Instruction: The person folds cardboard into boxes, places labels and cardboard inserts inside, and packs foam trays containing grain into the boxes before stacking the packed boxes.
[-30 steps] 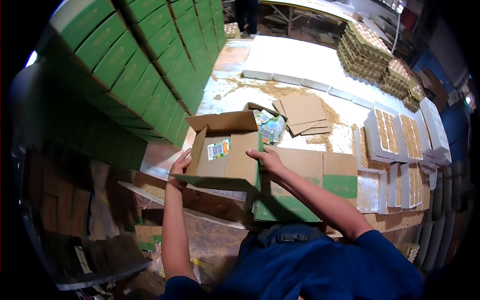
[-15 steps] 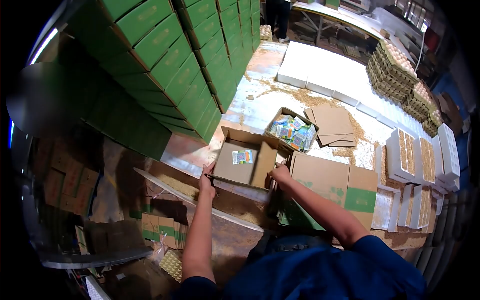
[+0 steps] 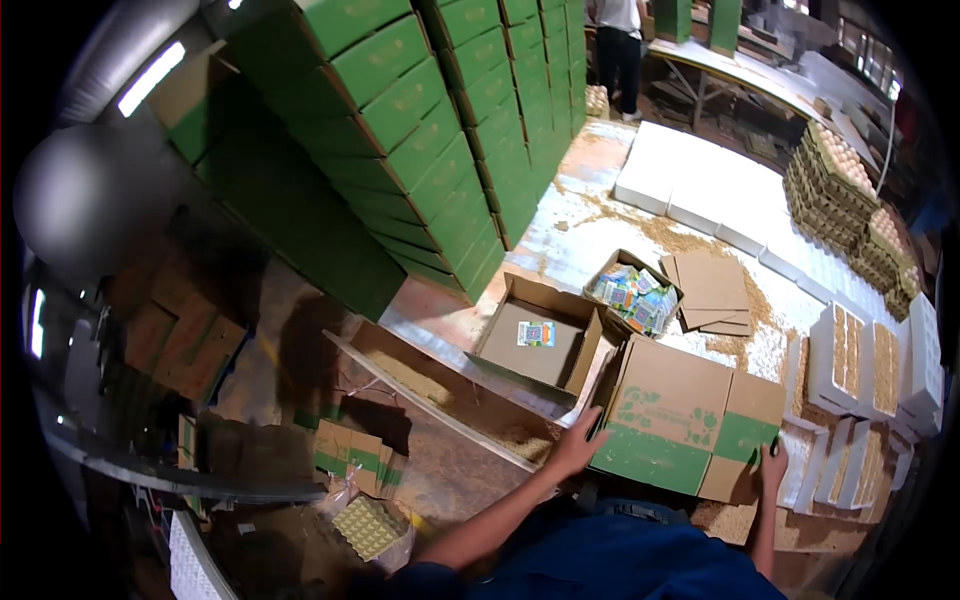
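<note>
My left hand (image 3: 575, 447) is at the left edge of a stack of flattened cartons, its fingers and thumb apart. At the right edge, my right hand (image 3: 772, 467) grips the top flattened carton (image 3: 665, 390), which is brown with a green band and green print; some of its fingers are hidden. Left of the stack stands an open carton (image 3: 552, 388) with a printed leaflet (image 3: 536, 333) lying on its bottom. Behind it is a small open box (image 3: 590, 290) full of colourful printed packets (image 3: 640, 297).
Green cartons (image 3: 400, 105) rise in tall stacks at the left. Loose cardboard sheets (image 3: 710, 285) lie behind the flattened cartons. Egg trays (image 3: 830, 190) and white foam trays (image 3: 835, 345) stand at the right. A trough (image 3: 430, 385) runs along the front. Another person (image 3: 618, 50) stands far back.
Both hands have shifted right: the left has let go of the open carton and reached the flattened stack, the right has gone to the stack's right edge. The view has turned.
</note>
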`<state>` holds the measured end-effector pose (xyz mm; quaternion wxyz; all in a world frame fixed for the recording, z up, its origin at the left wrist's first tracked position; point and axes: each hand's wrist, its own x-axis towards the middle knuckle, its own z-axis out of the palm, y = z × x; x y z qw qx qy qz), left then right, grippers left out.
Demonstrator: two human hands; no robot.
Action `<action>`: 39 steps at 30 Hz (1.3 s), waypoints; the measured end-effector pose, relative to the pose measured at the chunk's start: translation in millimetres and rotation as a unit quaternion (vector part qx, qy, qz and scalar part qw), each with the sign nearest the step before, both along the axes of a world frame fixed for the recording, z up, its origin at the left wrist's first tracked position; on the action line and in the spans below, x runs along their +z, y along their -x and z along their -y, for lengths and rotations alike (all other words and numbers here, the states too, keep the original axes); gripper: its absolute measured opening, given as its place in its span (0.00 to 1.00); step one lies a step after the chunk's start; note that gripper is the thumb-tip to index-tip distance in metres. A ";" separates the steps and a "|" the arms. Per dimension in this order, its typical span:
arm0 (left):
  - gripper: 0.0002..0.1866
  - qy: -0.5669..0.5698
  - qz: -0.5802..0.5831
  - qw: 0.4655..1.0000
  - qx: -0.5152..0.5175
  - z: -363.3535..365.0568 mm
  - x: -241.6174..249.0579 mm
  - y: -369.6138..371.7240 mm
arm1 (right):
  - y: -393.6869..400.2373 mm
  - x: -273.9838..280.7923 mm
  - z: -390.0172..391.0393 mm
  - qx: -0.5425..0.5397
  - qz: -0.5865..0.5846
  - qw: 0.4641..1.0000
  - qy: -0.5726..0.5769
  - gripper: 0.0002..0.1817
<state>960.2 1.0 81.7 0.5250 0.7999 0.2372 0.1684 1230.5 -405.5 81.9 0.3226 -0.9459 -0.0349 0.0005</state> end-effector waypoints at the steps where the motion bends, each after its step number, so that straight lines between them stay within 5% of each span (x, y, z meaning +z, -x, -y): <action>1: 0.29 -0.008 0.005 1.000 0.008 8.4 6.8 -8.2 | 6.8 -6.2 0.5 0.015 -0.020 0.999 -0.045 0.29; 3: 0.32 -0.084 -0.108 0.990 0.034 32.2 19.8 -16.3 | 10.4 -17.5 -2.6 0.025 -0.014 0.997 -0.072 0.30; 10: 0.30 -0.146 -0.052 0.981 0.114 59.5 30.1 -5.1 | 20.4 3.8 -18.8 0.040 0.061 0.995 -0.070 0.32; 12: 0.30 -0.109 -0.003 0.985 0.133 74.4 41.5 -1.3 | 11.4 9.1 -8.8 0.025 0.050 0.985 -0.161 0.32; 14: 0.26 0.084 0.030 0.981 0.175 85.2 54.3 3.4 | 13.2 40.6 -11.9 -0.002 0.122 0.970 -0.210 0.30; 16: 0.21 0.127 0.145 0.966 0.172 100.7 110.1 3.1 | 8.6 82.4 -14.5 -0.022 0.018 0.883 -0.468 0.29; 18: 0.15 0.078 0.148 0.967 0.193 96.1 122.6 -0.3 | -0.2 108.7 -10.7 0.010 0.013 0.876 -0.482 0.31; 21: 0.17 -0.004 0.167 0.981 0.095 76.7 114.1 3.8 | -40.3 73.0 -2.1 0.064 0.095 0.888 -0.445 0.28; 23: 0.16 0.070 0.108 0.975 0.180 81.1 142.5 1.3 | -24.3 114.5 -1.2 0.047 0.088 0.892 -0.440 0.29; 24: 0.12 0.192 0.223 0.938 0.181 89.1 158.1 -1.6 | -8.9 156.1 -4.8 0.043 0.090 0.890 -0.445 0.29; 25: 0.09 0.043 0.272 0.948 0.156 66.5 116.9 3.6 | -5.9 168.6 -6.0 0.063 0.103 0.876 -0.468 0.29; 26: 0.12 0.116 0.164 0.960 0.192 89.3 164.5 4.5 | -3.4 174.2 -4.6 0.080 0.116 0.862 -0.486 0.29; 29: 0.13 0.106 0.186 0.951 0.221 84.4 166.6 1.3 | -6.6 163.1 -3.8 0.104 0.089 0.868 -0.477 0.29; 32: 0.17 0.204 0.331 0.915 0.106 81.7 170.2 -3.0 | 0.7 167.3 -8.3 0.079 0.063 0.879 -0.465 0.31; 33: 0.19 0.220 0.321 0.915 0.104 82.5 178.9 -2.8 | 2.2 170.9 -10.1 0.076 0.071 0.883 -0.457 0.27; 35: 0.20 0.224 0.281 0.923 0.140 75.3 181.0 -2.7 | 7.7 178.9 -12.5 0.039 0.080 0.889 -0.449 0.35; 39: 0.16 0.250 0.256 0.932 0.051 58.2 198.5 4.5 | 25.5 185.2 -22.3 -0.045 0.123 0.922 -0.364 0.41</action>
